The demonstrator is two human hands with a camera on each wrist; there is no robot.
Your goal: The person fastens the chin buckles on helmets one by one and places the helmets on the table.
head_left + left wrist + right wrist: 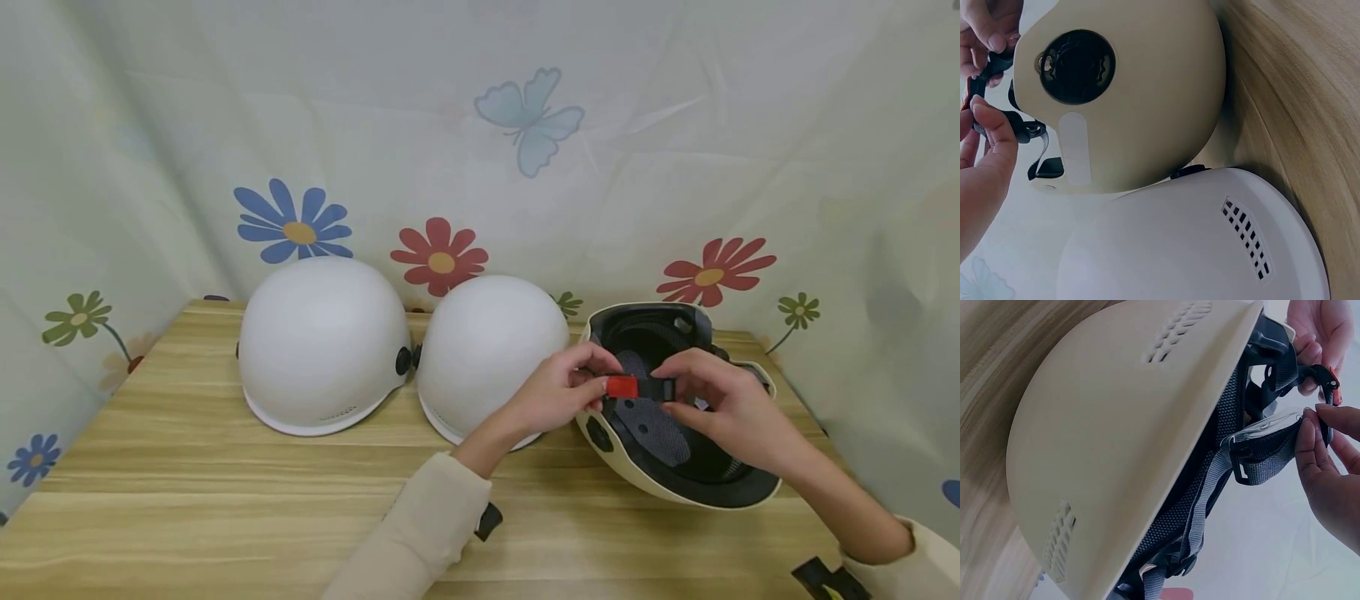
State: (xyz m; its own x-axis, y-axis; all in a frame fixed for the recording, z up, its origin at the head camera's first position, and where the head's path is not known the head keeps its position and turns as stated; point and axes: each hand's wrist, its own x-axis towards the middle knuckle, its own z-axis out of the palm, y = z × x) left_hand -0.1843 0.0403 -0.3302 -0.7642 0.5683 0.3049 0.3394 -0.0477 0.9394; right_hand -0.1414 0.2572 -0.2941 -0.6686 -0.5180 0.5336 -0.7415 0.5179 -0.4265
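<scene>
An upturned cream helmet (663,454) lies on the table's right side, its dark padded inside facing up. Above its opening, my left hand (551,390) pinches the red-tabbed end of a black chin-strap buckle (622,387). Thumb and fingers of my right hand (735,410) pinch the black end of the same buckle, which spans both hands. In the right wrist view, a dark webbing strap (1267,464) loops from the helmet to the right fingers. Whether the buckle's parts are fully joined cannot be told; fingers cover some of it.
Two white helmets stand dome-up to the left, a middle one (487,358) and a far-left one (322,346). The middle one is close beside the cream helmet. A flowered curtain (637,183) hangs behind the wooden table (247,508).
</scene>
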